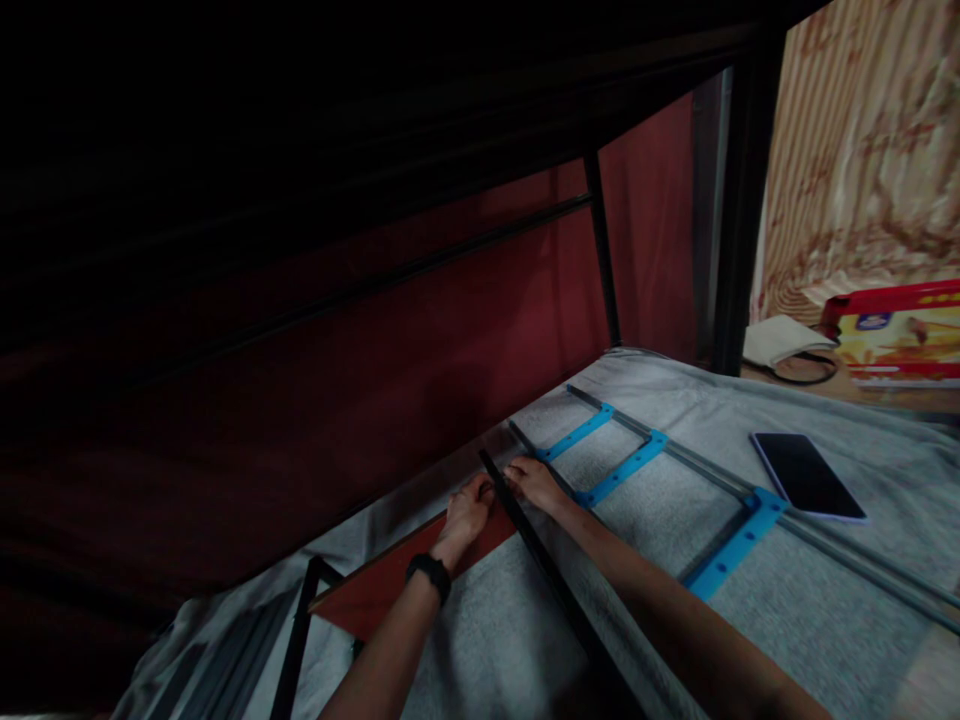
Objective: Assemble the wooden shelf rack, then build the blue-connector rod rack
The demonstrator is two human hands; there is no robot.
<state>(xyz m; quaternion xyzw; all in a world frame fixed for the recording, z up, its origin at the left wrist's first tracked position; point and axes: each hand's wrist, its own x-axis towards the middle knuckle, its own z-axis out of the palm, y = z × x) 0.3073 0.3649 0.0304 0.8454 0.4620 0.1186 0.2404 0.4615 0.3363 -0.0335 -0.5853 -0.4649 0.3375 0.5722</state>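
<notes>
A long black metal bar (551,575) runs from the lower right up to a point between my two hands. Beside it, on the left, lies a flat reddish-brown board (397,575). My left hand (471,508), with a dark band on the wrist, is over the board's far end, its fingers curled in against the bar. On the bar's other side my right hand (534,482) has its fingers bent together close to the bar's upper end. Whatever small part the fingertips pinch is hidden. A black leg frame (296,630) stands at the board's near left end.
Grey tubes with blue connectors (630,468) lie on the grey bedding (675,400) to the right, near a phone (810,477). Further grey tubes (225,660) lie at lower left. Dark bed rails (604,250) stand behind; a red-yellow box (900,335) sits far right.
</notes>
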